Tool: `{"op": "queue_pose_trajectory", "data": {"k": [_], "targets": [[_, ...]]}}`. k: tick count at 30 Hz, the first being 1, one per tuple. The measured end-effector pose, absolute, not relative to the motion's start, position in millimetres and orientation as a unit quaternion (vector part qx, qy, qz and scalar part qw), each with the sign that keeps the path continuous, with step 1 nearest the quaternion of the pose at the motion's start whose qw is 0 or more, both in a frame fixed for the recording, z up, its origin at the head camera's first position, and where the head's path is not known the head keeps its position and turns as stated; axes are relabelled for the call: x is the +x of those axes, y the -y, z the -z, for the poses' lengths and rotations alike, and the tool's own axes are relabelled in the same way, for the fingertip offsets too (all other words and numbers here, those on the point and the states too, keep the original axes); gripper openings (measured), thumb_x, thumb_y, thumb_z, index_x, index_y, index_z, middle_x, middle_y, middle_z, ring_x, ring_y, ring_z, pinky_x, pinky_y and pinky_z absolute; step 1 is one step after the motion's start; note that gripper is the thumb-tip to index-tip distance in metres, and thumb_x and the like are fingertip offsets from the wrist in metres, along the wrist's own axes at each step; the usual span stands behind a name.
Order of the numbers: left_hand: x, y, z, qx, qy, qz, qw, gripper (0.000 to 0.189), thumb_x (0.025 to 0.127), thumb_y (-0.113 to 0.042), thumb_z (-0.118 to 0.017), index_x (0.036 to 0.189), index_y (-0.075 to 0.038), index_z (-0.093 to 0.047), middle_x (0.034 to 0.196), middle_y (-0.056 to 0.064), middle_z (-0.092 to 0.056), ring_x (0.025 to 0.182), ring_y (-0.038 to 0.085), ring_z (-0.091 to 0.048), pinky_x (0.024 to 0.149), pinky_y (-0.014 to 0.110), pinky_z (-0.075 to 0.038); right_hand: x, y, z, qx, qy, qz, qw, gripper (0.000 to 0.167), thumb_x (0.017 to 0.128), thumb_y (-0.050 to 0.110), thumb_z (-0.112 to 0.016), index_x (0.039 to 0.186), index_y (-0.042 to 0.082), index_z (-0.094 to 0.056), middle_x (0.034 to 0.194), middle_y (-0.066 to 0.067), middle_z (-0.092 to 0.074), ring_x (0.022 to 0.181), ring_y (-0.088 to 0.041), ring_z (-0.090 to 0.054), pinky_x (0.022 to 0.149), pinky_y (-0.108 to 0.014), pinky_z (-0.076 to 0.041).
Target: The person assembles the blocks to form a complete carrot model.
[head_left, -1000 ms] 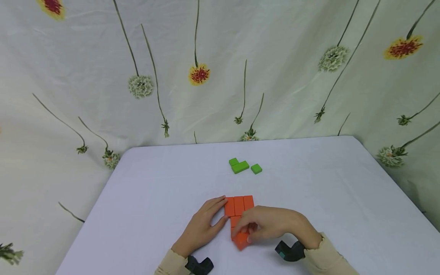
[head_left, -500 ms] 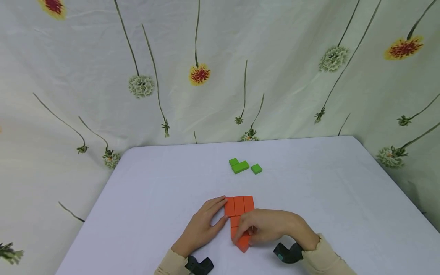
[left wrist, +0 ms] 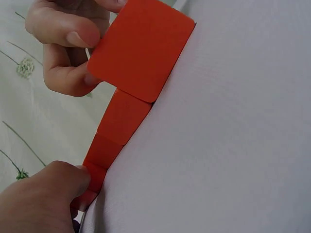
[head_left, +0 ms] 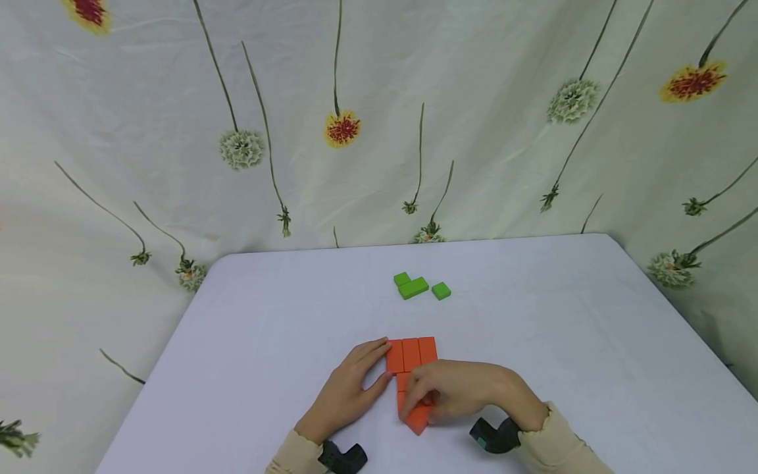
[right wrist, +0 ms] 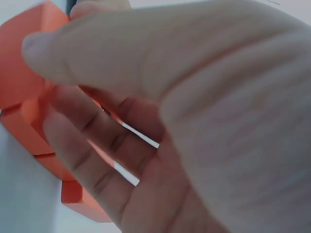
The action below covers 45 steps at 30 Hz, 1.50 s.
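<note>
While hands (head_left: 353, 388) (head_left: 464, 388) touch orange blocks (head_left: 411, 355), only head shows green blocks (head_left: 413, 288).

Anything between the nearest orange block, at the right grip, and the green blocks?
Yes: other orange blocks lie between the nearest orange block and the green blocks, partly hidden by the right grip in the head view.

- Up on the person's head, one camera looks forward and down, from well back, over the table (head_left: 266, 316) to the flowered cloth (head_left: 485, 164) behind.
- Low at the left wrist, another peers up close along the orange blocks (left wrist: 124, 116), its picture steeply tilted.
- The right wrist's is closely filled by the right hand (right wrist: 160, 97).
- All three share the orange blocks.
</note>
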<state>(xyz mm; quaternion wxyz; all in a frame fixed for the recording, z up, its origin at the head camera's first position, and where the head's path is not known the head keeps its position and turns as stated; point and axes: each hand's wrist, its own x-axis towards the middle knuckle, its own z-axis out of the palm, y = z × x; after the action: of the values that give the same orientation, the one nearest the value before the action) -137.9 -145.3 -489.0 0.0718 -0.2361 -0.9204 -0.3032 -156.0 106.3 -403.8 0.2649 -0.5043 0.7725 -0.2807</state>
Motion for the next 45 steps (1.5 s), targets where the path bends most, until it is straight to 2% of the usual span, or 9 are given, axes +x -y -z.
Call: {"op": "queue_pose_trajectory", "data": {"k": [6, 10, 17, 24, 35, 45], "targets": [[-137.7, 145.3, 488.6, -0.23, 0.921, 0.308, 0.06, 0.055, 0.1, -0.033, -0.069, 0.151, -0.017, -0.054, 0.156, -0.004, -0.051, 0.145, 0.013, -0.046, 0.116, 0.041, -0.046, -156.7, -109.2, 400.1, -0.488, -0.776, 0.295, 0.268, 0.04, 0.089, -0.001, -0.073, 0.12, 0.023, -0.077, 0.107, 0.013, -0.066, 0.096, -0.001, -0.057, 0.085, -0.018, -0.054], [-137.6, 145.0, 488.5, -0.235, 0.921, 0.304, 0.067, 0.056, 0.1, -0.033, -0.069, 0.151, -0.016, -0.054, 0.155, -0.003, -0.051, 0.144, 0.015, -0.047, 0.115, 0.042, -0.047, -159.8, -110.9, 401.6, -0.478, -0.786, 0.3, 0.253, 0.037, 0.092, 0.003, -0.072, 0.123, 0.023, -0.075, 0.106, 0.011, -0.067, 0.093, -0.002, -0.057, 0.085, -0.019, -0.055], [-137.0, 145.4, 488.3, -0.233, 0.92, 0.308, 0.065, 0.056, 0.1, -0.033, -0.07, 0.151, -0.017, -0.054, 0.156, -0.004, -0.05, 0.145, 0.015, -0.046, 0.115, 0.043, -0.047, -170.4, -113.3, 410.0, -0.461, -0.798, 0.341, 0.185, 0.031, 0.1, 0.008, -0.066, 0.128, 0.017, -0.073, 0.106, 0.01, -0.07, 0.094, 0.002, -0.06, 0.088, -0.021, -0.057], [-137.6, 144.1, 489.0, -0.231, 0.923, 0.3, 0.071, 0.056, 0.1, -0.033, -0.07, 0.15, -0.015, -0.055, 0.155, -0.003, -0.051, 0.144, 0.017, -0.047, 0.114, 0.043, -0.048, -182.9, -117.7, 420.3, -0.401, -0.833, 0.367, 0.104, 0.033, 0.101, 0.01, -0.065, 0.133, 0.016, -0.07, 0.105, 0.008, -0.068, 0.092, -0.004, -0.061, 0.083, -0.024, -0.057], [-137.0, 141.8, 487.8, -0.222, 0.927, 0.295, 0.065, 0.055, 0.1, -0.033, -0.069, 0.15, -0.016, -0.055, 0.155, -0.003, -0.051, 0.143, 0.017, -0.048, 0.114, 0.043, -0.048, -204.2, -127.0, 454.3, -0.287, -0.852, 0.433, -0.057, 0.046, 0.094, -0.003, -0.067, 0.139, 0.009, -0.064, 0.122, -0.014, -0.067, 0.106, -0.028, -0.065, 0.087, -0.036, -0.062], [-137.4, 142.3, 486.8, -0.22, 0.927, 0.301, 0.051, 0.056, 0.1, -0.034, -0.069, 0.152, -0.017, -0.053, 0.156, -0.004, -0.05, 0.145, 0.015, -0.045, 0.116, 0.041, -0.046, -220.3, -140.7, 477.1, -0.227, -0.865, 0.438, -0.094, 0.053, 0.093, -0.002, -0.069, 0.143, 0.009, -0.059, 0.132, -0.014, -0.061, 0.112, -0.026, -0.06, 0.088, -0.038, -0.061]]}}
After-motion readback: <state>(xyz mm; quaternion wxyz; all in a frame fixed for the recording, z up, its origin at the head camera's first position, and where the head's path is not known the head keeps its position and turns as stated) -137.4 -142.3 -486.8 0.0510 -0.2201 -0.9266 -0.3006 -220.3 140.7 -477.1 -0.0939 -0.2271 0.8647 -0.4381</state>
